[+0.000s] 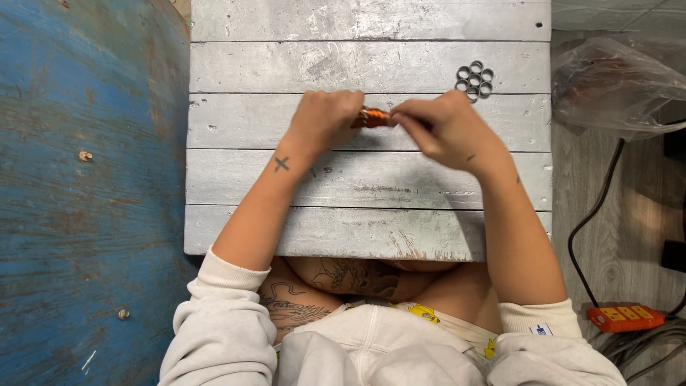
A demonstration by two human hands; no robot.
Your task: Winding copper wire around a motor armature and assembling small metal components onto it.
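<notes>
Both of my hands meet over a grey wooden plank board (pixel 371 179). My left hand (pixel 323 120) is closed around a small coil of copper-coloured wire (pixel 373 117), which sticks out to the right of its fingers. My right hand (pixel 443 129) pinches the coil's right end with its fingertips. Most of the coil is hidden inside the two hands. A cluster of several small grey metal rings (pixel 475 80) lies on the board just beyond my right hand, arranged like a flower.
A large blue worn surface (pixel 86 193) fills the left side. A clear plastic bag (pixel 614 86) sits on the floor at the right, with a black cable (pixel 593 214) and an orange power strip (pixel 626 317) below it.
</notes>
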